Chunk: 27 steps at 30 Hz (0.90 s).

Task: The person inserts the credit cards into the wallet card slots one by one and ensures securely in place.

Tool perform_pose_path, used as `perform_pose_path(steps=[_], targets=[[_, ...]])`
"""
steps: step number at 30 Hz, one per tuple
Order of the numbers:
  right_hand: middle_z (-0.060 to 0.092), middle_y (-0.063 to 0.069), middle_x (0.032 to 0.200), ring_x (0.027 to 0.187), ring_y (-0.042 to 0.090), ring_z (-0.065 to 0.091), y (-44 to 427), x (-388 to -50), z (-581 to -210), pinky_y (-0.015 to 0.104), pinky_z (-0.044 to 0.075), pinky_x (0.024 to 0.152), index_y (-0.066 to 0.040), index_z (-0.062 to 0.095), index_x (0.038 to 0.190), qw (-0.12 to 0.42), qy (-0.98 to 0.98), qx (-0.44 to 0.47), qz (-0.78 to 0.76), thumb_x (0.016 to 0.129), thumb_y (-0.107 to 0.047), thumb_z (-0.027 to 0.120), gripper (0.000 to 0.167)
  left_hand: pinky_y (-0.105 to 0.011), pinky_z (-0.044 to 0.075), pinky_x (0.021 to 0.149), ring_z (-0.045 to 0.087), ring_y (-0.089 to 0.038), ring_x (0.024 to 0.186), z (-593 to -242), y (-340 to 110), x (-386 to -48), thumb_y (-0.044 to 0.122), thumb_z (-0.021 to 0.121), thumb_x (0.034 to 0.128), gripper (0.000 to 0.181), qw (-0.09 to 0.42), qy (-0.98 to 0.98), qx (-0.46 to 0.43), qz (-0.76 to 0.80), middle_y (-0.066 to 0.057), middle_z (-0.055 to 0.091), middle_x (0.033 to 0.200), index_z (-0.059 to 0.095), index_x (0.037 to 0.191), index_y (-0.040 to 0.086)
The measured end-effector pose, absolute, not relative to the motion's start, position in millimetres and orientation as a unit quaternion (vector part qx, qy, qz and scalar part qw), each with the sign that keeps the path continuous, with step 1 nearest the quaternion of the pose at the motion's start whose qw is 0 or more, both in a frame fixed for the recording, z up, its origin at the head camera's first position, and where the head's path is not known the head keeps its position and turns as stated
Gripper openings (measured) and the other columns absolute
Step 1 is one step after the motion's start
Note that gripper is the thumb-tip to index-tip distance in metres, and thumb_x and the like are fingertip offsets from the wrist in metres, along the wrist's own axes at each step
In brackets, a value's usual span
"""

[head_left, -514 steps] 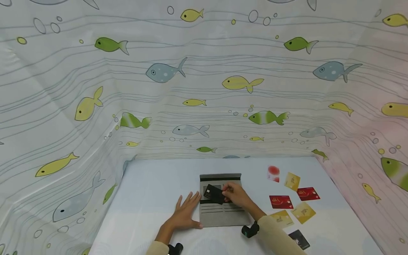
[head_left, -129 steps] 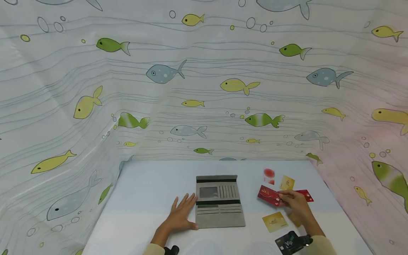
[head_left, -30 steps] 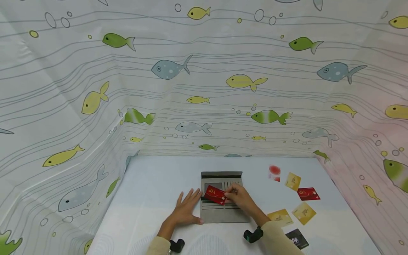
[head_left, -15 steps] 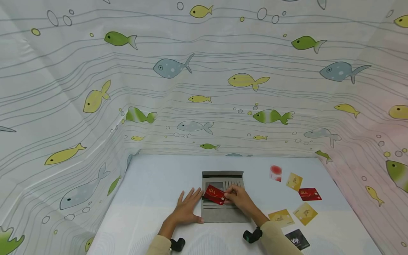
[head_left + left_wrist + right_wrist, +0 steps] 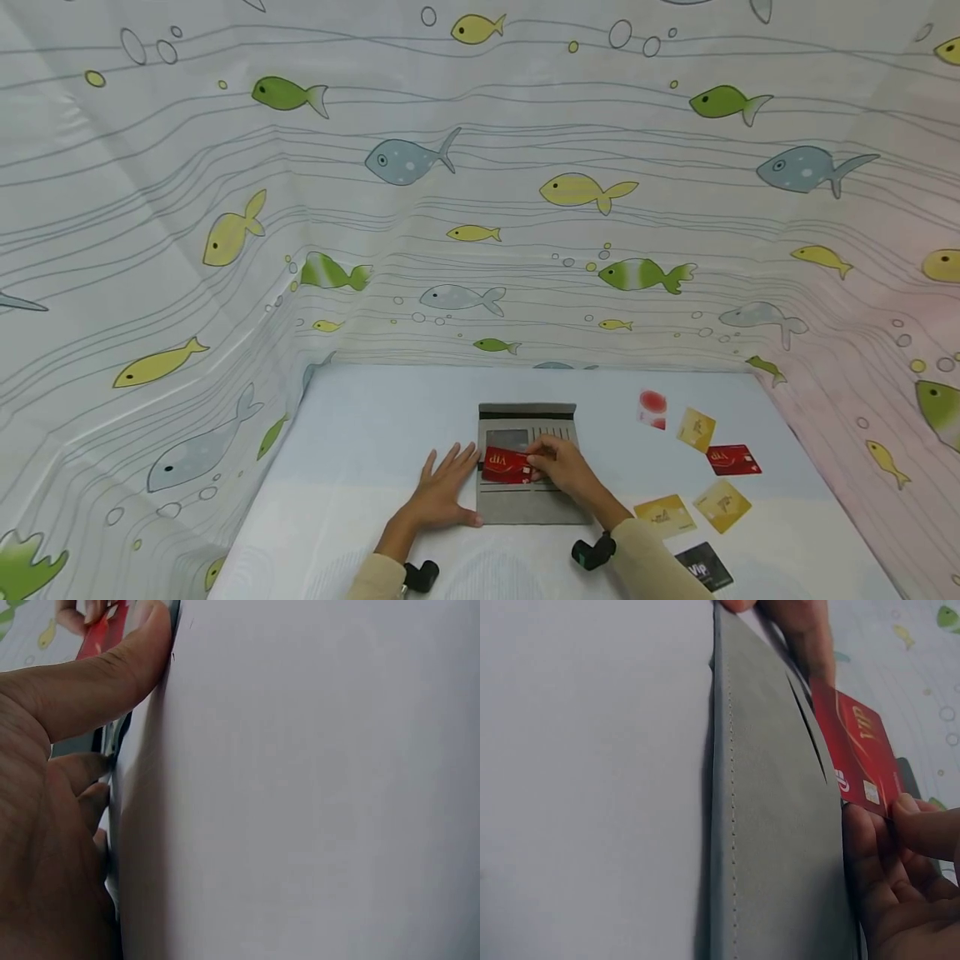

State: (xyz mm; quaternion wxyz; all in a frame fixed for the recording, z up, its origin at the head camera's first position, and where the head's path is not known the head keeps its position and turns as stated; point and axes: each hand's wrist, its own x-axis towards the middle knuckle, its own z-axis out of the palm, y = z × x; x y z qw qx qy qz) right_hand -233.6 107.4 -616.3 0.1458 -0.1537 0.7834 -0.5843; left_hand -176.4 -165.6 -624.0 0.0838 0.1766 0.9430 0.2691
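Observation:
A grey wallet point(image 5: 525, 507) lies unfolded on the white table, with slots and a clear window showing. The right hand point(image 5: 564, 468) pinches a red VIP card point(image 5: 507, 465) at its right end, over the slots of the wallet's lower half. In the right wrist view the thumb and fingers of the right hand point(image 5: 911, 862) hold the red card point(image 5: 862, 746) by its chip end, beside the grey leather point(image 5: 772, 795). The left hand point(image 5: 441, 492) rests with fingers spread at the wallet's left edge; in the left wrist view its thumb point(image 5: 97, 690) touches that edge.
Right of the wallet lie a red-and-white card point(image 5: 652, 409), gold cards point(image 5: 697, 429), another red card point(image 5: 733, 460) and a black VIP card point(image 5: 703, 567). Behind the table point(image 5: 390, 400) hangs a fish-patterned sheet point(image 5: 510, 275).
The red card, earlier picked up at the right, came over the wallet. In the last half second it has turned from slanted to nearly level and moved slightly lower. The left hand stays at the edge.

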Motion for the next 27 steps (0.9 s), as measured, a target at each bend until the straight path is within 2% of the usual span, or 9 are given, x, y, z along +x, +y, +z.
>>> perform_pose_path(steps=[9,21,27], targets=[[0.073,0.012,0.096,0.070,0.014,0.070,108.0,-236.9,-620.3,0.025,0.061,0.065,-0.005,0.071,0.105,0.144,0.794,-0.160,-0.568,0.094,-0.008,0.067,0.012,-0.066,0.000,0.121,0.016,-0.036,0.155,-624.7,-164.2,-176.3,0.059,0.084,0.0658,0.116,0.088,0.945,0.173,0.264,-0.006,0.025,0.166,0.030,0.158,0.014],[0.074,0.005,0.092,0.067,0.011,0.067,104.5,-238.6,-623.2,0.022,0.057,0.061,-0.009,0.074,0.103,0.138,0.823,-0.156,-0.529,0.093,-0.010,0.069,0.012,-0.067,0.001,0.121,0.017,-0.037,0.155,-620.0,-162.7,-175.8,0.055,0.085,0.0657,0.116,0.087,0.945,0.174,0.265,-0.008,0.026,0.166,0.030,0.158,0.012],[0.073,0.005,0.097,0.072,0.011,0.065,104.4,-238.0,-625.7,0.021,0.056,0.065,-0.012,0.075,0.102,0.143,0.826,-0.154,-0.523,0.092,-0.013,0.070,0.011,-0.067,0.000,0.121,0.017,-0.037,0.155,-621.5,-163.1,-175.9,0.055,0.086,0.0658,0.116,0.087,0.944,0.173,0.267,-0.008,0.025,0.166,0.030,0.158,0.012]])
